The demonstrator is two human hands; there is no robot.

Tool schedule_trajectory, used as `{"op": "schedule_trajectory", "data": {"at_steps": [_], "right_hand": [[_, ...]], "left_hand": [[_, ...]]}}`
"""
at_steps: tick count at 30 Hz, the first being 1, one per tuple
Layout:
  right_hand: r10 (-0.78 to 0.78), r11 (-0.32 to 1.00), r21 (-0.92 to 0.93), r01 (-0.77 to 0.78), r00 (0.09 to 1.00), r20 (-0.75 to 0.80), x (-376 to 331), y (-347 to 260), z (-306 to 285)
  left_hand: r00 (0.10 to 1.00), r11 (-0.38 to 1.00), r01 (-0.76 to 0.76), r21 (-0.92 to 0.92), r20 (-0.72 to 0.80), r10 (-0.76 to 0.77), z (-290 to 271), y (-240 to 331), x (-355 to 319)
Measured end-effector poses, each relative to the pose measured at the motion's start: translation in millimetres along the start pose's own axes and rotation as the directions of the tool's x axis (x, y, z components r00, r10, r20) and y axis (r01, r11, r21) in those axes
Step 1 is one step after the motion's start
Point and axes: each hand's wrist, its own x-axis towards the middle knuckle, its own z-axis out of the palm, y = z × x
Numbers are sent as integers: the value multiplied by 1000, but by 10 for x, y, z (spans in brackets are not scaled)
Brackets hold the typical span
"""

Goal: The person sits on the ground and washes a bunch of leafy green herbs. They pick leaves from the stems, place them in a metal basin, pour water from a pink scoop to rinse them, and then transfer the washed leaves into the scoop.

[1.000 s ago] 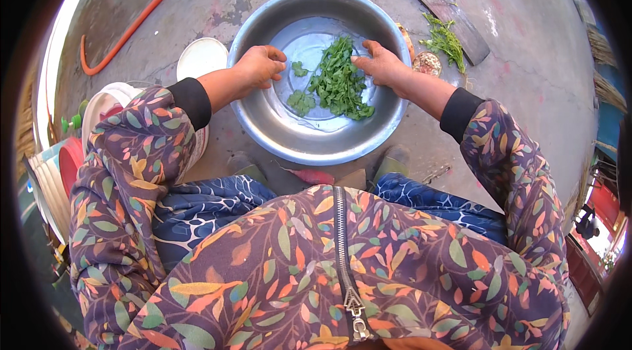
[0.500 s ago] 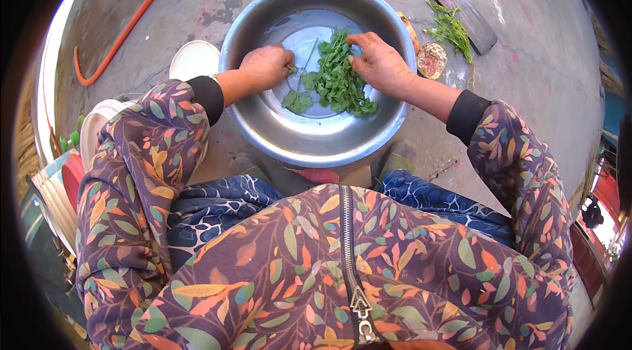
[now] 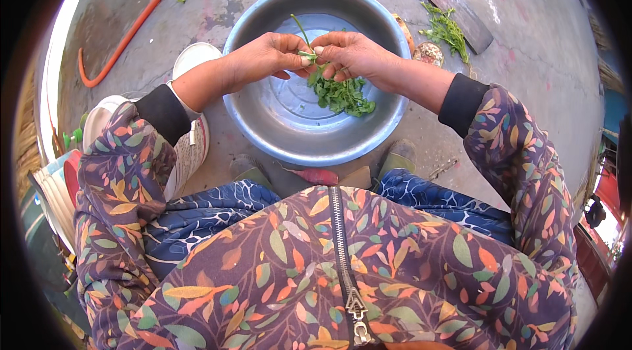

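Note:
Both my hands meet over a wide metal basin (image 3: 309, 142). My left hand (image 3: 263, 58) pinches a thin green herb stem (image 3: 300, 28) between thumb and fingers. Close against it, fingertips nearly touching, my right hand (image 3: 359, 57) also pinches the stem. One end of the stem sticks up above the fingers; leaves hang below them, and its middle is partly hidden by the fingers. A loose heap of green herb leaves (image 3: 343, 96) lies in the basin under my right hand.
A pale tub (image 3: 191, 152) and a white round lid (image 3: 196, 57) are left of the basin. A red root vegetable (image 3: 317, 175) lies between my feet. Leafy greens (image 3: 449, 30) and a speckled round piece (image 3: 429, 53) sit right, near a dark board (image 3: 471, 24). An orange hose (image 3: 141, 17) curves across the far left floor.
My left hand has moved right and slightly up to meet my right hand. The right hand has come left off the leaf heap and now pinches the stem too.

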Motion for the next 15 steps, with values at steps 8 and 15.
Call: {"op": "schedule_trajectory", "data": {"at_steps": [8,15], "right_hand": [[-38,999,1,38,999,-18,-28,-86,-50],[-94,995,-32,93,995,-31,-30,-167,-124]], "left_hand": [[1000,995,3,-99,-14,-4,28,82,1],[988,997,16,76,-156,-4,116,309,-25]]}}
